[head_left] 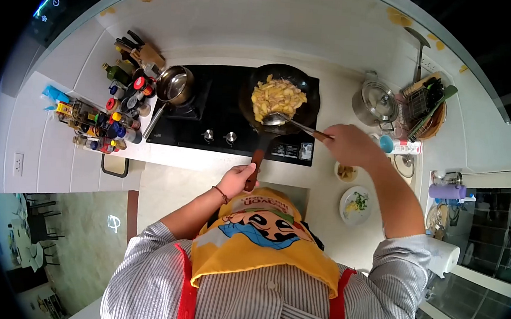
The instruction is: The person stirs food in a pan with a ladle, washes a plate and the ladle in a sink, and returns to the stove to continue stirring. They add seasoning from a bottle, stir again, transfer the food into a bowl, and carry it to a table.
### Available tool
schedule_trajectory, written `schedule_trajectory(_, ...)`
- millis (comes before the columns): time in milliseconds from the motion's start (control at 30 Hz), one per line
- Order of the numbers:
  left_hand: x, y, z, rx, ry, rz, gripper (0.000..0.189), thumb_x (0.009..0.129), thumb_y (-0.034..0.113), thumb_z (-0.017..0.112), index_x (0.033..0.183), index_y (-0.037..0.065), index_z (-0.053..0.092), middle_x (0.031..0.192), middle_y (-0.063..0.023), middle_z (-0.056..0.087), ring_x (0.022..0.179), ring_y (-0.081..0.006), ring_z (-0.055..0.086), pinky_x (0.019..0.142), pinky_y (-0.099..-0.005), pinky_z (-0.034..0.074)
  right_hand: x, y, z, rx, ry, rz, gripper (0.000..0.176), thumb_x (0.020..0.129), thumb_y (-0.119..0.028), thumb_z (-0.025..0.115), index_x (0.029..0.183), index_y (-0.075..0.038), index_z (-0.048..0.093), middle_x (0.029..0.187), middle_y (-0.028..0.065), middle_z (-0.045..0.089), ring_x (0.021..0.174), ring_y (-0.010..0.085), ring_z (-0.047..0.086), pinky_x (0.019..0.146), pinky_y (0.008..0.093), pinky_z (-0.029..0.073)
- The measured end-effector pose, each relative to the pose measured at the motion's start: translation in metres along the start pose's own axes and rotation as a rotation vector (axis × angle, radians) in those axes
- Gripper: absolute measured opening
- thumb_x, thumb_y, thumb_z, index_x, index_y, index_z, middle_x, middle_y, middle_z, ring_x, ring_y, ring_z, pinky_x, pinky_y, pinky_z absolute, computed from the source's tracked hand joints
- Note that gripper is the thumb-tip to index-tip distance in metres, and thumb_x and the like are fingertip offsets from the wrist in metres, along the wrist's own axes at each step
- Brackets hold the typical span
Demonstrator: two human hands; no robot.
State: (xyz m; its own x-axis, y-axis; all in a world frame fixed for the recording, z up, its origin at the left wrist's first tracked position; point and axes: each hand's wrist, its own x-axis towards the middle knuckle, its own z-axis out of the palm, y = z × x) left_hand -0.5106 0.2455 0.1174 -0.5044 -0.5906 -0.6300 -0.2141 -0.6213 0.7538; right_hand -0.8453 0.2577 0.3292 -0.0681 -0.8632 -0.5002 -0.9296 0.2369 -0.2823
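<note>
A black wok [312, 98] with yellowish food pieces [277, 97] in it sits on the right part of the black stove [177, 131]. My left hand [238, 181] is wrapped round the wok's brown wooden handle [256, 162]. In my right hand [348, 143] is a metal spatula [298, 124]; its head rests in the food near the wok's front edge. A bowl of brownish pieces [346, 171] and a white plate with chopped green and pale bits [356, 205] stand on the counter below my right forearm.
On the stove's left is a steel saucepan [176, 85], its handle pointing toward the front. Bottles and jars [116, 120] and a knife block [151, 55] crowd the left side. A lidded steel pot [375, 103] and a utensil rack [424, 100] stand at the right.
</note>
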Motion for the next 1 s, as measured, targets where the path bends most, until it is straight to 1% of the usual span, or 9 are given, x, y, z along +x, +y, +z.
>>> schedule_trajectory(100, 0.000, 0.002, -0.001, -0.012, 0.000, -0.004, 0.054, 0.106, 0.051, 0.054, 0.116, 0.000, 0.065, 0.086, -0.0076, 0.070, 0.072, -0.0133, 0.065, 0.063, -0.0271, 0.055, 0.003, 0.015, 0.010, 0.075, 0.097, -0.045, 0.033, 0.097, -0.027, 0.061, 0.123, -0.008, 0.069, 0.099, 0.0200, 0.072, 0.091, 0.0380, 0.069, 0.082, 0.0436, 0.054)
schedule_trajectory(233, -0.007, 0.007, -0.001, -0.061, -0.013, -0.010, 0.050, 0.105, 0.050, 0.057, 0.107, 0.001, 0.066, 0.087, -0.0073, 0.070, 0.073, -0.0128, 0.066, 0.065, -0.0259, 0.056, -0.021, 0.100, 0.003, 0.115, 0.218, -0.170, 0.035, 0.094, -0.022, 0.069, 0.125, -0.006, 0.069, 0.098, 0.0178, 0.073, 0.089, 0.0328, 0.070, 0.082, 0.0407, 0.054)
schedule_trajectory(400, -0.007, 0.003, -0.003, 0.048, -0.017, -0.003, 0.046, 0.104, 0.047, 0.059, 0.110, 0.002, 0.066, 0.088, -0.0055, 0.069, 0.073, -0.0118, 0.063, 0.066, -0.0273, 0.054, 0.006, 0.221, 0.067, 0.311, 0.332, -0.097, 0.040, 0.087, -0.023, 0.080, 0.122, -0.007, 0.070, 0.090, 0.0131, 0.070, 0.080, 0.0238, 0.065, 0.077, 0.0338, 0.052)
schedule_trajectory(467, -0.012, 0.007, 0.000, 0.084, 0.009, -0.003, 0.045, 0.104, 0.046, 0.059, 0.108, 0.002, 0.066, 0.088, -0.0053, 0.069, 0.073, -0.0113, 0.062, 0.066, -0.0270, 0.055, 0.012, 0.242, 0.084, 0.309, 0.295, -0.068, 0.041, 0.087, -0.023, 0.080, 0.123, -0.005, 0.069, 0.091, 0.0129, 0.071, 0.081, 0.0228, 0.066, 0.076, 0.0333, 0.052)
schedule_trajectory(533, -0.014, 0.009, 0.003, 0.088, 0.023, -0.004, 0.044, 0.104, 0.046, 0.060, 0.108, 0.002, 0.066, 0.088, -0.0050, 0.069, 0.072, -0.0111, 0.061, 0.068, -0.0265, 0.055, 0.023, 0.263, 0.112, 0.402, 0.382, -0.105, 0.042, 0.087, -0.024, 0.081, 0.123, -0.005, 0.069, 0.091, 0.0134, 0.071, 0.079, 0.0239, 0.066, 0.076, 0.0329, 0.052)
schedule_trajectory(600, -0.009, 0.005, 0.000, 0.072, 0.015, -0.001, 0.044, 0.104, 0.046, 0.060, 0.108, 0.002, 0.066, 0.089, -0.0047, 0.069, 0.072, -0.0111, 0.061, 0.068, -0.0264, 0.056, 0.040, 0.273, 0.135, 0.382, 0.415, -0.073, 0.036, 0.089, -0.023, 0.078, 0.120, -0.007, 0.069, 0.098, 0.0151, 0.072, 0.086, 0.0292, 0.068, 0.079, 0.0361, 0.053)
schedule_trajectory(700, -0.012, 0.003, 0.004, 0.057, 0.036, -0.006, 0.043, 0.104, 0.044, 0.059, 0.109, 0.003, 0.066, 0.089, -0.0042, 0.069, 0.071, -0.0108, 0.062, 0.067, -0.0259, 0.055, 0.068, 0.268, 0.161, 0.092, 0.400, 0.045, 0.025, 0.091, -0.023, 0.070, 0.112, -0.011, 0.069, 0.110, 0.0166, 0.070, 0.107, 0.0392, 0.065, 0.089, 0.0485, 0.052)
schedule_trajectory(867, -0.023, 0.003, 0.010, 0.028, 0.082, -0.024, 0.041, 0.105, 0.043, 0.059, 0.114, 0.003, 0.064, 0.092, -0.0044, 0.070, 0.071, -0.0098, 0.062, 0.067, -0.0248, 0.055, 0.116, 0.267, 0.202, 0.084, 0.304, 0.220, 0.023, 0.092, -0.024, 0.069, 0.113, -0.013, 0.069, 0.112, 0.0147, 0.071, 0.108, 0.0390, 0.065, 0.090, 0.0498, 0.053)
schedule_trajectory(1000, -0.034, 0.000, 0.013, -0.085, 0.087, -0.046, 0.046, 0.105, 0.043, 0.060, 0.130, 0.005, 0.058, 0.102, -0.0046, 0.073, 0.075, -0.0083, 0.064, 0.072, -0.0237, 0.056, 0.134, 0.263, 0.206, 0.116, 0.275, 0.290, 0.030, 0.092, -0.025, 0.068, 0.120, -0.012, 0.069, 0.120, 0.0165, 0.070, 0.111, 0.0397, 0.064, 0.094, 0.0474, 0.053)
